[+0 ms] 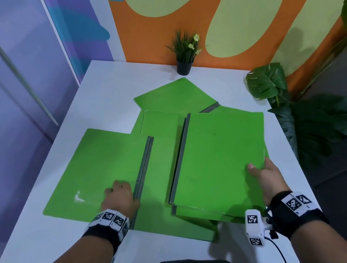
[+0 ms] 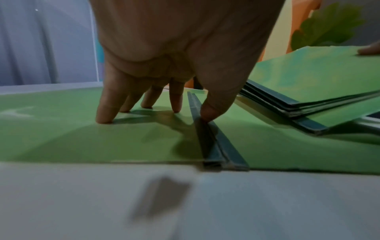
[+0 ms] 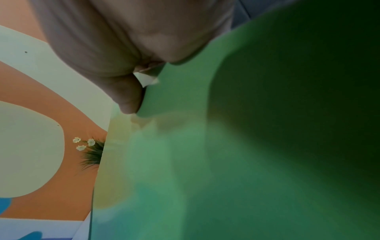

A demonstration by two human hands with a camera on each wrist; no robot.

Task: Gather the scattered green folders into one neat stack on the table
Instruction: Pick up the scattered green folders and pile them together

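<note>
1. A white table (image 1: 102,92) set against an orange-and-yellow wall carries several green folders, overlapping but not yet squared.
2. Largest on it, an open folder (image 1: 96,166) lies flat on the left, its grey spine (image 1: 143,168) running away from the person, long axis near to far.
3. To its right, a held bundle of folders (image 1: 217,158) sits tilted, spine edge low on the left and right edge raised; the left wrist view shows several layered spines.
4. Behind both, a far folder (image 1: 174,97) lies turned at an angle near a small potted plant (image 1: 185,54).
5. The right hand (image 1: 266,175) clamps the bundle's near right corner, thumb on top, fingers beneath.
6. The left hand (image 1: 119,196) stands on the open folder, fingertips (image 2: 104,119) planted on the left leaf and the thumb against the spine, nothing enclosed.
7. The open folder lies directly left of the bundle, spines roughly parallel, so the left hand looks better placed to close it and slide it rightward; the far folder remains apart.
</note>
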